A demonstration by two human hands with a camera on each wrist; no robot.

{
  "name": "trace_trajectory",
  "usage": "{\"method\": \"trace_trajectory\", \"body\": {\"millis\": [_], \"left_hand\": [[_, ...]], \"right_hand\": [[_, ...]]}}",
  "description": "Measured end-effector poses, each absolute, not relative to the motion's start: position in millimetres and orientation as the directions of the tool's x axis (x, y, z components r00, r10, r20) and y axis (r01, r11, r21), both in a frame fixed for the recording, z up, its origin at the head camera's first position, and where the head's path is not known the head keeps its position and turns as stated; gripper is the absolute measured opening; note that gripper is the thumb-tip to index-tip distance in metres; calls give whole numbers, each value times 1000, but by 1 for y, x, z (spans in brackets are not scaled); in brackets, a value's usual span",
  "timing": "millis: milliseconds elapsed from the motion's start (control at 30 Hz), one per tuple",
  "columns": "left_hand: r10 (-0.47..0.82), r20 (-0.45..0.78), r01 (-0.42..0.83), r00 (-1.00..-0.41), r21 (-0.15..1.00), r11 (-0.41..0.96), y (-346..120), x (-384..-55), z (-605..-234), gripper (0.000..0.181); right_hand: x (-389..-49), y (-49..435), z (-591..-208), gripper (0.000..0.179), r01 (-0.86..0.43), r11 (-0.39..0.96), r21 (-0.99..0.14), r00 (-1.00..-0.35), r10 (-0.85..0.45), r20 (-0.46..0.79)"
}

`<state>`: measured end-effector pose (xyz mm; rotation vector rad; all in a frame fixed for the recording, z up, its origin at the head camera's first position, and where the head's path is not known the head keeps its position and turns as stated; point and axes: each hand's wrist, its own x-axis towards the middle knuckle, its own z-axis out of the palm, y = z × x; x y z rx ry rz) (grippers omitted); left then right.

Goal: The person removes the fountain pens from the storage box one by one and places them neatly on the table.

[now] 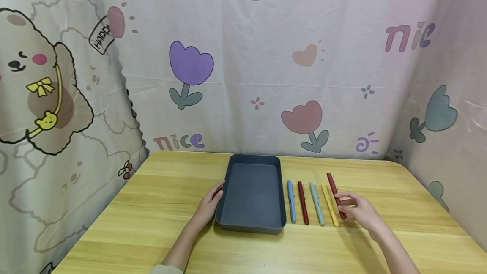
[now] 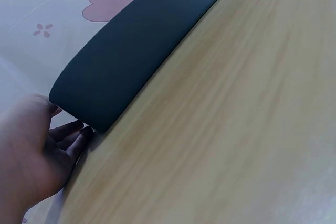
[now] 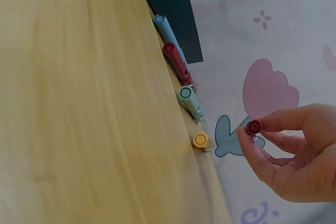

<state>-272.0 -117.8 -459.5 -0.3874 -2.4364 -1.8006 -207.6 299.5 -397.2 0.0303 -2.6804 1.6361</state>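
A dark red pen (image 1: 332,183) is pinched between the thumb and fingers of my right hand (image 1: 357,210). In the right wrist view that pen (image 3: 253,127) is seen end-on, raised off the table. To its left lie a blue pen (image 1: 291,202), another dark red pen (image 1: 302,203), a light green pen (image 1: 316,203) and a yellow pen (image 1: 330,205), roughly side by side. Left of the pens stands a dark grey rectangular tray (image 1: 251,195) with nothing inside. My left hand (image 1: 208,204) rests against its left wall, and in the left wrist view the fingers (image 2: 79,140) touch the tray's corner.
Everything stands on a light wooden table (image 1: 171,206). A printed cloth (image 1: 243,75) hangs behind the table's back edge and along both sides. The blue pen lies close beside the tray's right wall.
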Motion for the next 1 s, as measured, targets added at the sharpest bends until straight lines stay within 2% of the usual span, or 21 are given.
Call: {"method": "trace_trajectory", "body": {"millis": [1000], "left_hand": [[158, 224, 260, -962, 930, 261, -119, -272, -459, 42]], "right_hand": [[-213, 321, -418, 35, 82, 442, -893, -996, 16, -83]]}}
